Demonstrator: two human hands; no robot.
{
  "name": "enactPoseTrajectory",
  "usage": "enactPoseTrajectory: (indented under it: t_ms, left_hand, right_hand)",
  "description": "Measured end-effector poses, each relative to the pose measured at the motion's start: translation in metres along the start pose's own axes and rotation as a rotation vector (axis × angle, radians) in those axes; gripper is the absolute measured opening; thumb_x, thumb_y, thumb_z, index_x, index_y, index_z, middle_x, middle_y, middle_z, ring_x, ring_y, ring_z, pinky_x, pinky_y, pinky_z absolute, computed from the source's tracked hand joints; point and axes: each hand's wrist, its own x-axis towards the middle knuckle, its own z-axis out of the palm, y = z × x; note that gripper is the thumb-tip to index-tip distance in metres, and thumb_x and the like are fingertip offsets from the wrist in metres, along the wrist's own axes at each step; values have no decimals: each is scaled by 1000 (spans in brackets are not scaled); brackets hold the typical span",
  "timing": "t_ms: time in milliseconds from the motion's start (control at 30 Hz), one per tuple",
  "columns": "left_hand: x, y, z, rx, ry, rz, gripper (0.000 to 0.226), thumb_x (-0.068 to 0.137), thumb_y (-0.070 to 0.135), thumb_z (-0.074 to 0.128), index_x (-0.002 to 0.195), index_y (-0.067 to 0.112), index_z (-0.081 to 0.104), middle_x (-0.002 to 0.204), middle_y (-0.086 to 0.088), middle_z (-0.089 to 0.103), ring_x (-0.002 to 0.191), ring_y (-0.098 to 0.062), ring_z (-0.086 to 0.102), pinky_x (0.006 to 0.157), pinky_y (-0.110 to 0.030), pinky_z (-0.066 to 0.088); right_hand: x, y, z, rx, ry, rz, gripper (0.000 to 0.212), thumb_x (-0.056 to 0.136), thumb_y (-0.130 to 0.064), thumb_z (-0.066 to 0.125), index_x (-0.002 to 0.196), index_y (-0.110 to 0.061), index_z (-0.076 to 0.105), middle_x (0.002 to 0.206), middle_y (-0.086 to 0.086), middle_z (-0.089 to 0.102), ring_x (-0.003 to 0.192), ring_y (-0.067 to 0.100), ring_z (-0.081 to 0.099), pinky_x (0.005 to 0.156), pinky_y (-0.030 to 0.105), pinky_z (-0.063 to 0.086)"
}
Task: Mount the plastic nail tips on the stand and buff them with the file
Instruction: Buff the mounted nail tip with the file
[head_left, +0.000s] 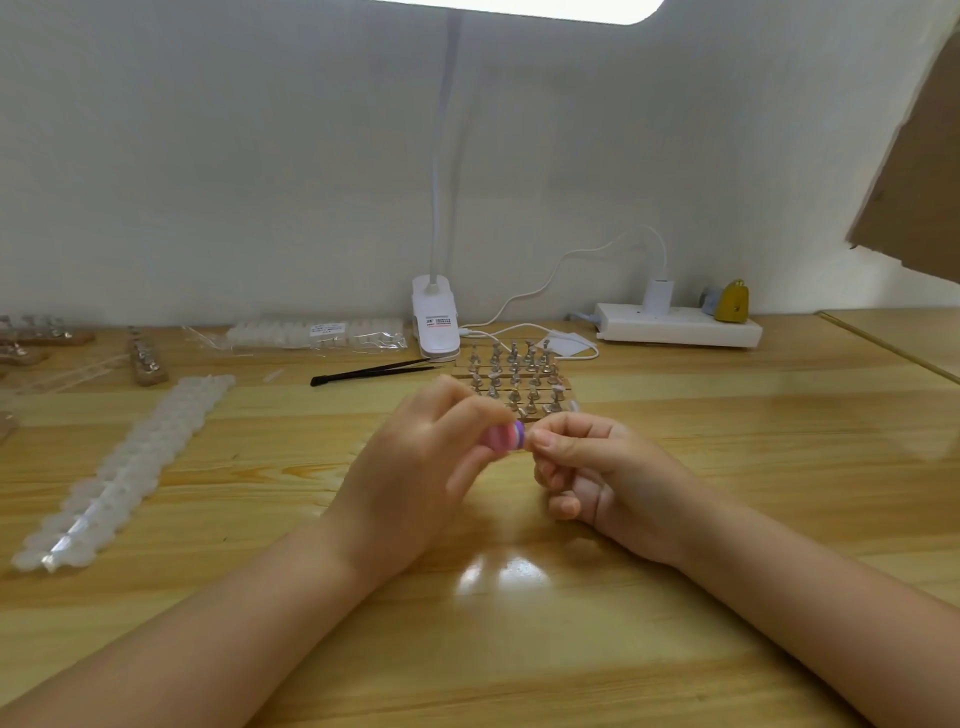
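My left hand (415, 467) grips a small pink and purple file block (504, 435) between thumb and fingers, above the middle of the wooden table (727, 467). My right hand (587, 467) pinches something tiny against the block's purple end; the nail tip itself is too small and blurred to make out. Just behind my hands stands the wooden stand (511, 379) with several metal pegs, some carrying nail tips. A long strip of clear nail tips (130, 467) lies on the table at the left.
Black tweezers (371, 371) lie behind my left hand. A clip lamp (435, 322), a bagged pack of tips (317, 332) and a white power strip (675, 325) line the wall. More wooden peg stands (148, 358) sit far left. Cardboard (914, 171) hangs at the upper right.
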Motion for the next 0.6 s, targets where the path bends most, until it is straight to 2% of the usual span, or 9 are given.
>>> enactPoseTrajectory:
  t_ms: [67,200,267,367,500,600]
  left_hand:
    - [0,-4,-3,36,20,-68,20,80,4,75,98,6,68,88,-6,59,78,-21,59,69,-42,52]
    - [1,5,1,-44,25,102,19,87,17,69,104,17,59,89,-5,59,79,-17,59,71,-31,51]
    - [1,8,3,-9,37,39,20,85,17,72,102,14,61,87,-6,57,76,-16,59,67,-32,51]
    - [0,2,1,63,96,-109,22,76,5,79,93,4,67,85,-5,57,72,-11,56,66,-29,52]
    - [0,6,1,-99,54,22,25,82,16,74,102,14,59,88,-6,59,80,-7,55,76,-16,46]
    - [0,7,4,-86,23,-29,26,79,13,77,100,13,62,88,-3,57,81,-2,54,76,-14,46]
  right_hand:
    - [0,-1,2,13,17,1,7,74,-12,67,79,-8,67,61,3,52,54,9,44,41,19,40]
    - [0,-1,3,14,33,2,10,71,-14,67,78,-7,66,62,5,51,53,9,45,41,19,40]
    - [-1,-2,3,-1,19,13,10,73,-13,66,80,-6,64,61,4,51,53,9,45,41,19,39]
    - [-1,-3,3,-7,31,24,10,74,-12,65,82,-6,62,59,2,49,52,9,43,40,19,38]
    - [-1,-2,3,-5,20,21,6,77,-11,63,80,-6,62,60,2,46,52,8,41,39,17,33]
    - [-1,-4,2,-23,-20,35,4,80,-11,61,77,-7,61,60,1,44,49,6,41,40,15,28]
